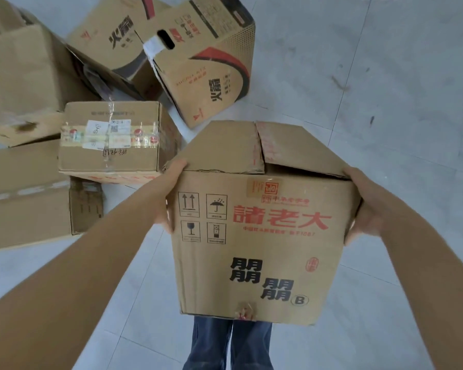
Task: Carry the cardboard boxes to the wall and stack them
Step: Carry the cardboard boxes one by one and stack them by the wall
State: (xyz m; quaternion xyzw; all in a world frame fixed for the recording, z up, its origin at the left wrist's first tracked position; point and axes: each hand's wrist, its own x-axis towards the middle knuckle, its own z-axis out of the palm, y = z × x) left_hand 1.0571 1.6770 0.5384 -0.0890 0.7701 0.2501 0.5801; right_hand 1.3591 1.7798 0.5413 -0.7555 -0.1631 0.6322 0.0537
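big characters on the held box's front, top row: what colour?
Red, on the held box; head view shows it best.

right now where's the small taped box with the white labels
In the head view it sits left of centre: the small taped box rests on a larger flat box, just left of the held box.

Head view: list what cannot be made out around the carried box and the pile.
- Fingers of the left hand and right hand: behind the sides of the held box.
- Held box's contents: covered by its top flaps.
- The wall: outside the frame.
- Boxes at left: blurred, cut by the frame edge.
- Labels on the taped box: too small.
- Feet: hidden under the held box.
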